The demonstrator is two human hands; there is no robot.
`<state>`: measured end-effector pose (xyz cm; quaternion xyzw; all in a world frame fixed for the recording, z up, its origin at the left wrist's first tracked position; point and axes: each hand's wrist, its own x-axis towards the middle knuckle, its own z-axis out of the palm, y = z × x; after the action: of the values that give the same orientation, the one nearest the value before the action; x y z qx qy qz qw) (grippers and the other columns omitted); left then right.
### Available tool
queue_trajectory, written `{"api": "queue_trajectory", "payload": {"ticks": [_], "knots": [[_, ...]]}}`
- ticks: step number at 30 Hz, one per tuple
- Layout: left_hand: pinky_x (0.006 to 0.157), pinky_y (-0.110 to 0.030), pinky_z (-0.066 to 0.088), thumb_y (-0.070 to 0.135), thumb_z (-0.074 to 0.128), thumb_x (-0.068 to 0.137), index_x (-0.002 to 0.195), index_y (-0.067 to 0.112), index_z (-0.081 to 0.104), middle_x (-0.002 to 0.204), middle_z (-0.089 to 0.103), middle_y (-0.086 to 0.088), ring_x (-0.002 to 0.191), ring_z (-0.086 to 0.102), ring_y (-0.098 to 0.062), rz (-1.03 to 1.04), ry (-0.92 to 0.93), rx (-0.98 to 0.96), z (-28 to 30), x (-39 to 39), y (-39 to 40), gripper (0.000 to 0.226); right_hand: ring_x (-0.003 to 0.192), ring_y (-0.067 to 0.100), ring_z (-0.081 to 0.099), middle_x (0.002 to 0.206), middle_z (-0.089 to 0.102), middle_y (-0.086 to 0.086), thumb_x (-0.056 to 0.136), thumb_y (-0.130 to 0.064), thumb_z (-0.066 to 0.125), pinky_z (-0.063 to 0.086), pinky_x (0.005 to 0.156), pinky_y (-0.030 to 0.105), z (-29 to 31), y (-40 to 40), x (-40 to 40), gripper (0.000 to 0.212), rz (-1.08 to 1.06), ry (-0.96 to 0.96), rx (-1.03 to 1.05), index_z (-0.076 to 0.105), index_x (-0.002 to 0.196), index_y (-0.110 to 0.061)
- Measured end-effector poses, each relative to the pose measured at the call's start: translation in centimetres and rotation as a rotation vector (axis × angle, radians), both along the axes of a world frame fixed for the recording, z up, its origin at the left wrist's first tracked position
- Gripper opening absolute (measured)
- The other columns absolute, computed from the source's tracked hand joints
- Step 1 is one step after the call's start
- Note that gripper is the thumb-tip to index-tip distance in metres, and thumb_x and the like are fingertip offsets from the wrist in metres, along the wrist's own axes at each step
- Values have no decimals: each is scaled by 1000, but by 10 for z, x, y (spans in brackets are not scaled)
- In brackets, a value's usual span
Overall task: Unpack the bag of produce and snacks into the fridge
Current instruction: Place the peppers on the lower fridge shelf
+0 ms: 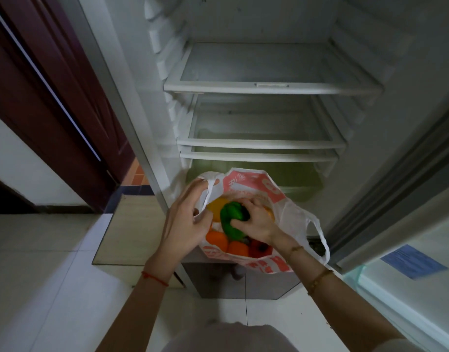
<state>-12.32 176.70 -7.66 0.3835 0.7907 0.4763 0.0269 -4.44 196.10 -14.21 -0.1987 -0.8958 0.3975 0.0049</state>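
Head view: a person stands over an open fridge [269, 72], looking down at both hands working in a plastic bag.
Bag: a white plastic bag [289, 214] with pink-red print sits in front of the fridge's lowest part, mouth open, its right handle loop [319, 232] hanging free to the right.
Left hand: the left hand [185, 224] is at the bag's left edge; its fingers [193, 191] curl round the left handle strap [209, 194] and hold the mouth open.
Right hand: the right hand [256, 219] is inside the bag, its fingers wrapped over a green pepper [231, 219], thumb pressed against the pepper's near side.
Green pepper: it lies at the top of the bag's contents, in the middle of the opening, gripped by the right hand.
Other produce: a yellow piece [217, 207] lies just behind the green pepper on the left; two orange pieces [218, 240] sit below it and a red one [261, 247] beside them, all in the bag. They look like peppers, though the blur leaves that uncertain.
Fridge shelves: three white-rimmed glass shelves [269, 87] stack one above another, and a greenish drawer [294, 174] shows beneath the lowest, behind the bag.
Fridge door: the open door [408, 224] stands at the right, with a blue label [413, 261] on it.
Wrists: a red string [154, 278] circles the left wrist; gold-coloured bracelets [317, 278] circle the right.
Surroundings: a dark red door [53, 97] stands at the left, above a pale tiled floor [40, 275].
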Motion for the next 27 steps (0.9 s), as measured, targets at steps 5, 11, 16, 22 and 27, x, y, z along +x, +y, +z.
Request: {"api": "queue_trajectory", "payload": {"ticks": [5,11,16,22,27], "knots": [[75,-45,58,3,56,87,130,35,51,131,55,19,102,62,-8,22,-97,31,8,-5,5,53,105,17,60,112,58,-3,87,-29,68,56,87,30,56,-1,5,46,-88,183,-249,44,125,-17],[63,-43,57,7,56,86,126,47,46,127,59,9,79,65,-20,30,-110,2,14,-15,11,57,105,17,63,118,62,1,88,-50,57,57,89,36,114,8,2,41,-143,353,-187,59,124,-30],[58,-48,57,3,54,87,121,56,47,121,59,16,71,65,-26,16,-117,-8,19,-17,14,63,91,6,59,102,52,-12,73,-41,82,57,73,20,145,13,-19,62,-345,479,-175,44,116,-17],[53,-34,55,0,53,87,127,52,49,129,58,18,63,62,-14,14,-120,-13,19,-20,13,65,115,24,50,118,60,3,70,-41,81,48,99,45,147,8,-74,66,-390,504,166,55,126,-18],[56,-33,55,4,54,87,127,46,49,126,58,16,58,60,-21,30,-123,-16,17,-24,12,58,121,23,45,133,39,7,67,-24,87,45,107,35,150,0,-114,78,-314,527,139,44,132,-14]]}}
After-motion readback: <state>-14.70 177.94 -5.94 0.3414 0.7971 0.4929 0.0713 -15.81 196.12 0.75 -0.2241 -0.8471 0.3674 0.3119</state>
